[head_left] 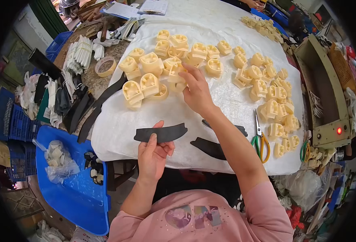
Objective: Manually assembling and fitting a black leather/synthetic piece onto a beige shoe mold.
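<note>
In my left hand (pixel 153 157) a dark, slightly curved rubber-like strip (pixel 168 133) is pinched between thumb and fingers, above the table's near edge. My right hand (pixel 198 90) reaches across to a pile of cream-coloured moulded pieces, its thumb and fingers around one cream piece (pixel 176 72). Those pieces are hollow with ribs inside, and several sit stacked against each other. Under my right forearm lie more dark strips, one curved strip (pixel 209 148) in plain sight and another partly hidden by the arm.
Orange-and-green-handled scissors (pixel 260 139) lie right of my forearm on the white-covered table (pixel 117 125). More cream pieces (pixel 271 109) spread along the right side. A blue tub (pixel 75 201) stands lower left; a tape roll (pixel 105 66) lies at left. Another person's hand (pixel 255 5) shows at the far edge.
</note>
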{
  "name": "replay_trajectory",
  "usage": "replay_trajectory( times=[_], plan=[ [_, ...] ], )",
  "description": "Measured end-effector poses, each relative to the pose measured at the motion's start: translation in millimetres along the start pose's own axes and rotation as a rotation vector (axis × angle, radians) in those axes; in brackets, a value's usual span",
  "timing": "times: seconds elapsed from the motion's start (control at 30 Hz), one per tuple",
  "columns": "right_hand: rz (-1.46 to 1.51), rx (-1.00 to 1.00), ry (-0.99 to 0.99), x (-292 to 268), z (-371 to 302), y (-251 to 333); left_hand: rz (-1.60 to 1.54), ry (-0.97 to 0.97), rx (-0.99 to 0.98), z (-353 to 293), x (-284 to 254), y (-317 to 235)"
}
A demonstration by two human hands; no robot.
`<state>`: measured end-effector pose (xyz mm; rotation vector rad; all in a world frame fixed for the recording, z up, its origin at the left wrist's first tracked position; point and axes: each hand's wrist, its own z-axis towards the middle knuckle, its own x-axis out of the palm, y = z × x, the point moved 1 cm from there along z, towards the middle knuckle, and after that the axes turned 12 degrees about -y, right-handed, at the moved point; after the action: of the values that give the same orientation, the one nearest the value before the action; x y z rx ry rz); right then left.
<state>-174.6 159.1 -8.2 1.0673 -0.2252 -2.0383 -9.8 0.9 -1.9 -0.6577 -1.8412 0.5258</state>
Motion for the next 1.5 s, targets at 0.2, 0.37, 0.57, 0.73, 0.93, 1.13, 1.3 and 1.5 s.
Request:
replay_trajectory(
  times=[0.2, 0.37, 0.57, 0.73, 0.93, 1.13, 1.3, 1.5],
  plan=[
    [0.952, 0.735, -0.469, -34.2, 14.2, 6.4, -0.021, 0.005, 0.002, 0.0, 5.6, 1.0],
    [1.076, 0.757, -0.391, -92.1, -20.1, 35.1, 0.126, 0.066, 0.057, -4.7, 7.9, -2.1],
    [0.68, 0.403, -0.194, -135.1, -91.8, 97.1, 0.212, 0.02, 0.138, -15.5, 9.5, 15.6],
    [0.584, 0.147, -0.279, -132.2, -120.8, 109.5, 0.191, 0.101, 0.099, -30.6, 29.2, 26.6],
    [0.492, -0.03, -0.304, -123.7, -135.2, 112.0, 0.16, 0.238, 0.036, -43.9, 44.3, 26.2],
    [0.546, -0.058, -0.41, -118.9, -137.3, 111.1, 0.226, 0.187, 0.015, -56.6, 52.5, 24.0],
    [0.524, -0.063, -0.395, -119.7, -138.3, 110.6, 0.228, 0.197, 0.016, -56.7, 51.0, 25.9],
    [0.505, -0.06, -0.395, -118.0, -139.5, 107.2, 0.247, 0.198, 0.035, -59.3, 54.8, 25.3]
  ],
)
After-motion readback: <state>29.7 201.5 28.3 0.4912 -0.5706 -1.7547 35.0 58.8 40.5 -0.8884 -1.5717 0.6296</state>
